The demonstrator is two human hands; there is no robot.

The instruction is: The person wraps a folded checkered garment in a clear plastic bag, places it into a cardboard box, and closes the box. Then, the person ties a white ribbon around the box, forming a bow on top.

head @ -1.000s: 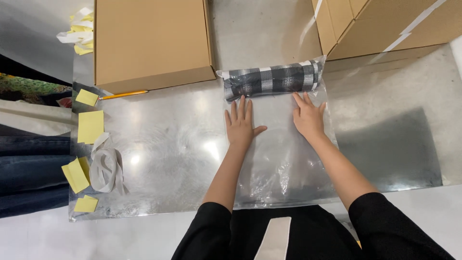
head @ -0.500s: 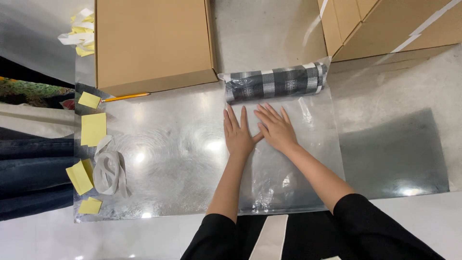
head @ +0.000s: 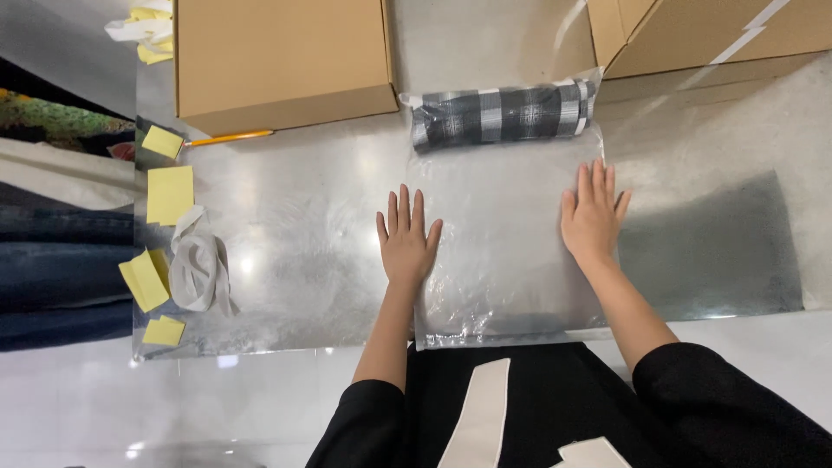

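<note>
Hands flat, fingers spread, gripping nothing: left hand on clear bag's left edge, right hand on right edge; rolled plaid cloth inside bag's far end.

My left hand flat on left edge of clear plastic bag | my right hand flat on its right edge | rolled checked cloth inside at far end | bag lies on metal table | cardboard box beyond | yellow notes at left
</note>
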